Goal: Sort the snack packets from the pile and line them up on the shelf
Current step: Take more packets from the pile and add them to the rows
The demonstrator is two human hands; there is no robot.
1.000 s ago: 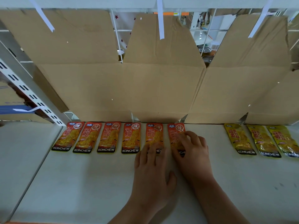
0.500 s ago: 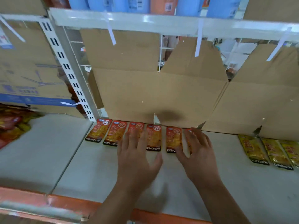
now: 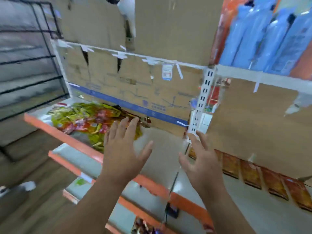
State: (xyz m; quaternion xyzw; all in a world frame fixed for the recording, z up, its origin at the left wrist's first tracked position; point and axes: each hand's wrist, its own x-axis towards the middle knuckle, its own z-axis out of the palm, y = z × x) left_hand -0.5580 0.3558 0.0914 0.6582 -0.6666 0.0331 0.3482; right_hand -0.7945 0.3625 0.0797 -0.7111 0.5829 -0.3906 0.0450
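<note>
A jumbled pile of yellow, green and red snack packets point(image 3: 84, 120) lies on the left shelf bay. My left hand point(image 3: 125, 149) hovers just right of the pile with fingers spread, holding nothing. My right hand point(image 3: 200, 159) is also empty, fingers straight, in front of the white upright point(image 3: 202, 102). A row of orange-red packets point(image 3: 253, 174) lies lined up along the back of the right shelf bay, to the right of my right hand. The frame is blurred by motion.
Cardboard sheets point(image 3: 253, 119) back both bays. The shelf has an orange front edge point(image 3: 70, 141), with lower shelves beneath. Blue packages point(image 3: 270, 34) stand on the upper right shelf. A black wire rack point(image 3: 28, 65) stands at far left.
The view has swung left from the lined-up packets to the pile. Both hands have lifted off the orange packets and moved left, open and empty.
</note>
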